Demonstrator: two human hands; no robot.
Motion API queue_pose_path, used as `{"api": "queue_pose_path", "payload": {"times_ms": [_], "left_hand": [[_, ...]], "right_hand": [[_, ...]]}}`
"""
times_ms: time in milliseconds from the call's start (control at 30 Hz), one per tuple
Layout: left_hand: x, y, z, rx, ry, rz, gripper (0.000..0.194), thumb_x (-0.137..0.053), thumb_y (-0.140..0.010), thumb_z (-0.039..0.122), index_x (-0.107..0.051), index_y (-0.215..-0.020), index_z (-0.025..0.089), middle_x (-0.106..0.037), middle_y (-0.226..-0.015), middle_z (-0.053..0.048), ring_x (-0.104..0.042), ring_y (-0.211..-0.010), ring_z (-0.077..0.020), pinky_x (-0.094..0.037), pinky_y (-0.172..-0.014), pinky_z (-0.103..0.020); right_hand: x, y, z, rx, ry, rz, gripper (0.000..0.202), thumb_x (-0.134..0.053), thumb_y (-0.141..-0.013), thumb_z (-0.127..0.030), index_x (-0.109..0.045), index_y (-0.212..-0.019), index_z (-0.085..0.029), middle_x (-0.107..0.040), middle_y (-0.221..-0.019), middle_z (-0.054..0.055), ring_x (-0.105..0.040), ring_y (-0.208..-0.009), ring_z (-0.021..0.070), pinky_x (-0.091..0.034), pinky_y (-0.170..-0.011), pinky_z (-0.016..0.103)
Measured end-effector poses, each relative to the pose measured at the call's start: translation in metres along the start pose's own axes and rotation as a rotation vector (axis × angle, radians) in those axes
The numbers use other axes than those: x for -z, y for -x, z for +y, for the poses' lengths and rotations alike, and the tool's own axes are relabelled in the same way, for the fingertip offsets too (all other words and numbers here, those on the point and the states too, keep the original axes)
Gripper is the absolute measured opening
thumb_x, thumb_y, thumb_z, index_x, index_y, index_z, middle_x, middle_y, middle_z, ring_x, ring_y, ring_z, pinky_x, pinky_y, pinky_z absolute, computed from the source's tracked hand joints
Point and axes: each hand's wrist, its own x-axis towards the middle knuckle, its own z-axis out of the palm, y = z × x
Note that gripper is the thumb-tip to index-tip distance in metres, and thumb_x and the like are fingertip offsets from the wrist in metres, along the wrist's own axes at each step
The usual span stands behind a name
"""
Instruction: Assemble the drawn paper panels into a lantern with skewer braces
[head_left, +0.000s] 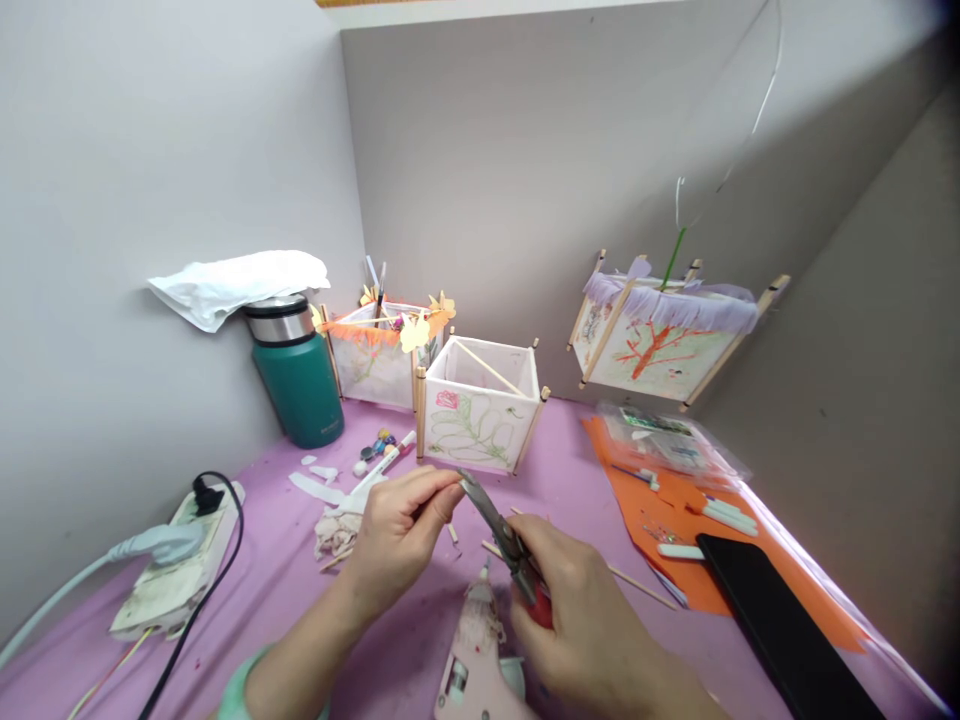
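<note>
Two digits of the left hand [397, 535], thumb and forefinger, are pinched together at the tip of the scissors [491, 515]; whether anything is between them I cannot tell. The right hand [592, 615] grips the scissors' red handle, above the middle of the desk [375, 665]. Toward the near edge is a glue gun [476, 655]. One lantern [480, 430] stands near the back edge, a bottle [298, 395] near the back left corner, a phone [780, 630] by the right edge.
</note>
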Motion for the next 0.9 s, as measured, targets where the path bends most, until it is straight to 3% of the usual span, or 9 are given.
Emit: {"api": "queue_pose_path", "payload": {"times_ms": [433,567,667,800,900], "left_hand": [[0.001,0.001,0.0,0.0,-0.014,0.003,0.021,-0.049,-0.088,0.024,-0.061,-0.073,0.016,-0.054,-0.058,0.002,-0.049,-0.054,-0.0084,-0.037,-0.053,-0.018],[-0.003,0.0,-0.005,0.098,-0.021,0.012,0.02,-0.051,-0.087,0.029,-0.065,-0.079,0.018,-0.056,-0.058,0.003,-0.05,-0.054,-0.0088,-0.037,-0.053,-0.018],[-0.005,-0.001,-0.009,0.191,-0.06,0.006,0.026,-0.052,-0.087,0.035,-0.063,-0.071,0.017,-0.051,-0.052,0.004,-0.045,-0.049,-0.0081,-0.034,-0.048,-0.018],[-0.007,0.0,-0.012,0.193,-0.111,-0.02,0.026,-0.051,-0.087,0.036,-0.063,-0.074,0.017,-0.05,-0.054,0.004,-0.043,-0.05,-0.0083,-0.033,-0.049,-0.019],[-0.008,0.001,-0.014,0.144,-0.146,-0.031,0.025,-0.049,-0.088,0.035,-0.062,-0.075,0.018,-0.054,-0.057,0.003,-0.047,-0.053,-0.0092,-0.034,-0.052,-0.019]], "right_hand": [[-0.005,0.0,0.002,0.012,0.034,0.022,0.021,-0.048,-0.063,-0.007,-0.043,-0.078,-0.02,-0.05,-0.073,-0.001,-0.041,-0.063,0.0134,-0.028,-0.057,0.026],[0.008,-0.002,0.001,-0.012,-0.05,0.012,0.021,-0.049,-0.068,-0.01,-0.049,-0.087,-0.02,-0.055,-0.078,0.0,-0.047,-0.067,0.0142,-0.034,-0.059,0.026],[0.023,-0.006,0.008,-0.102,-0.104,0.121,0.026,-0.05,-0.075,-0.016,-0.051,-0.101,-0.02,-0.059,-0.086,0.002,-0.053,-0.073,0.0163,-0.04,-0.066,0.028],[0.04,-0.014,0.036,-0.321,-0.159,0.358,0.035,-0.053,-0.079,-0.03,-0.05,-0.112,-0.02,-0.059,-0.108,0.007,-0.055,-0.097,0.0222,-0.041,-0.081,0.035],[0.047,-0.02,0.061,-0.455,-0.057,0.348,0.034,-0.051,-0.078,-0.031,-0.052,-0.11,-0.018,-0.06,-0.105,0.008,-0.056,-0.097,0.0235,-0.041,-0.083,0.037]]}}
